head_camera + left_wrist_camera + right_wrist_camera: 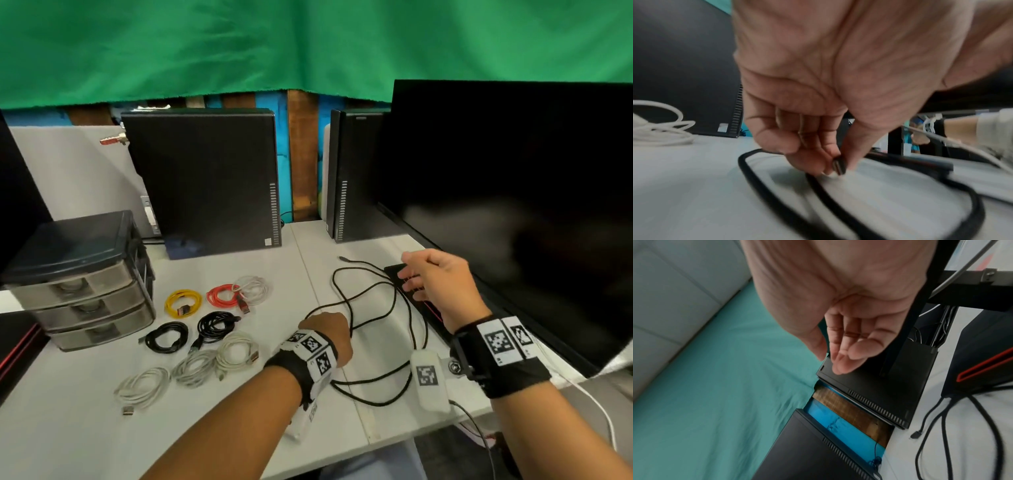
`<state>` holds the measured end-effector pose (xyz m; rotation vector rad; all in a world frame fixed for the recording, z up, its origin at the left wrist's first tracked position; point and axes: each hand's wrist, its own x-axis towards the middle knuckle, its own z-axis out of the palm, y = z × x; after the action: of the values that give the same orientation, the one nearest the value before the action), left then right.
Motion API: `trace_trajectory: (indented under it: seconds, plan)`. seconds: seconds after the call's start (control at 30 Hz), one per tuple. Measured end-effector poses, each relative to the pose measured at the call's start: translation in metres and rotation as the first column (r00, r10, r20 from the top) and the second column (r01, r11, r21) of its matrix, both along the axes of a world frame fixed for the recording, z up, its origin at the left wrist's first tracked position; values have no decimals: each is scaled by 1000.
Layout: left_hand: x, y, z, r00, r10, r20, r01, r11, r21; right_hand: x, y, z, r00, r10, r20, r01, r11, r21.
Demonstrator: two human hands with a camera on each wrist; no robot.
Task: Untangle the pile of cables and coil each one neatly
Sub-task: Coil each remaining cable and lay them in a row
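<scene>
Black cable sprawls in loose loops across the desk toward its right edge, uncoiled. The left hand pinches one connector between thumb and fingers; the right hand hovers empty, fingers relaxed apart. Pulling that end now could likely tighten the crossed loops into a knot, or drag slack into the coiled cables nearby.

A long black cable sprawls uncoiled in loose loops at my three o'clock; eight coiled cables, yellow, red, white, black, lie at nine o'clock.
</scene>
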<state>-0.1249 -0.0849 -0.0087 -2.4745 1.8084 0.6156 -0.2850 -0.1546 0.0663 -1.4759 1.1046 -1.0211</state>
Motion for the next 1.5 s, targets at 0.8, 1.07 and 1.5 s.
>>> trace_trajectory:
  seconds: [0.8, 1.07, 1.5]
  plan:
    - [137, 140, 214, 644, -260, -720, -468, 610, -639, 54, 61, -35, 636, 546, -545, -539, 820, 194]
    - [149, 178, 192, 547, -313, -777, -565, 547, -618, 82, 55, -63, 116, 404, -907, -650, 722, 239]
    - [142, 172, 156, 554, -231, -800, -561, 606, -564, 99, 0, 35, 611, 172, -773, -488, 850, -196]
